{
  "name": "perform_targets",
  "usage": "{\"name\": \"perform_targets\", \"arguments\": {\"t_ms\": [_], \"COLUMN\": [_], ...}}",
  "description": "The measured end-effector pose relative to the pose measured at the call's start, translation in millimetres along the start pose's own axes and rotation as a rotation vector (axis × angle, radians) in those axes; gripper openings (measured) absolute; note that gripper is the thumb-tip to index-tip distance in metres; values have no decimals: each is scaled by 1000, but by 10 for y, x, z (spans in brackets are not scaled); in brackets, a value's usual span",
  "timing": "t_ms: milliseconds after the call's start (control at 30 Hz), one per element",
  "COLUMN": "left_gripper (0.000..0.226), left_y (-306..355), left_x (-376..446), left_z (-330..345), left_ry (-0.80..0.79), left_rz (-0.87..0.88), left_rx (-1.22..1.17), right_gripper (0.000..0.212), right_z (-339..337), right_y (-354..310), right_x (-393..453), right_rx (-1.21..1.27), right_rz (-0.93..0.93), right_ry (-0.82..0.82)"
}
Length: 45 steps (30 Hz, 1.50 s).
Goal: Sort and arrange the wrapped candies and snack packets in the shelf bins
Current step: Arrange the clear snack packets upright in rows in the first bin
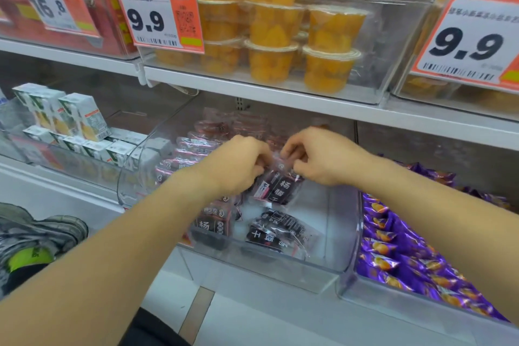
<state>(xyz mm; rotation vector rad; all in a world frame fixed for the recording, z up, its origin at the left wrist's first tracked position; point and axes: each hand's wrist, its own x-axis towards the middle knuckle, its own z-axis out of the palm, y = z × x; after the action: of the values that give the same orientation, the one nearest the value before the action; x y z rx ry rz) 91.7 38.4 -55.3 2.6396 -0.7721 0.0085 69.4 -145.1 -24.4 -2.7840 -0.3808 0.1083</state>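
Left hand: the left hand (238,164), at the centre of the frame, has its fingers curled around the upper left edge of a dark packet (280,185).
Right hand: the right hand (323,159), just right of centre, pinches the same packet at its upper right corner with curled fingers.
Held packet: clear wrapper with a black label and white characters, lifted above the floor of the clear bin (331,222), tilted, between the two hands.
Middle bin: a transparent bin on the lower shelf, centre of the frame; its right half shows bare white floor.
Packet row: a row of like packets (193,149) stands in a line along the left side of the bin, running toward the back.
Loose packets: two more lie near the front wall, one at lower left (213,223) and one lying flat and skewed at lower centre (276,233).
Right bin: purple wrapped candies (393,250) with orange pictures fill the neighbouring bin at the lower right of the frame.
Left bin: small white juice cartons (81,118) are stacked at the left of the frame.
Upper shelf: orange fruit cups (272,34) sit stacked in a clear bin at the top centre, flanked by orange price tags (160,17) reading 9.9.
Lower left corner: a grey shoe (42,233) with a yellow-green patch.
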Motion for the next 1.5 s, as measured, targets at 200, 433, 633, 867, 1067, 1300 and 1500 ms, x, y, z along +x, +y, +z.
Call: {"name": "perform_targets", "arguments": {"t_ms": [200, 433, 633, 867, 1067, 1300, 1500], "left_gripper": [21, 37, 55, 13, 7, 20, 22], "left_y": [-48, 193, 299, 193, -39, -144, -171], "left_x": [-314, -287, -92, -169, -350, -432, -463], "left_z": [-107, 59, 230, 129, -235, -145, -119], "left_ry": [140, -375, -462, -343, -248, -198, -117], "left_rz": [53, 110, 115, 111, -16, -78, -73], "left_rx": [-33, 112, 261, 100, -87, -12, -31], "right_gripper": [28, 24, 19, 10, 13, 16, 7], "right_z": [201, 217, 193, 120, 157, 207, -58], "right_y": [-10, 32, 118, 168, 105, 47, 93], "right_x": [29, 37, 84, 107, 99, 83, -45], "right_rx": [-48, -142, 39, 134, 22, -144, -37], "right_rz": [-38, -163, -70, -10, -39, -110, -28], "right_ry": [135, 144, 83, 47, 32, 47, 52]}}
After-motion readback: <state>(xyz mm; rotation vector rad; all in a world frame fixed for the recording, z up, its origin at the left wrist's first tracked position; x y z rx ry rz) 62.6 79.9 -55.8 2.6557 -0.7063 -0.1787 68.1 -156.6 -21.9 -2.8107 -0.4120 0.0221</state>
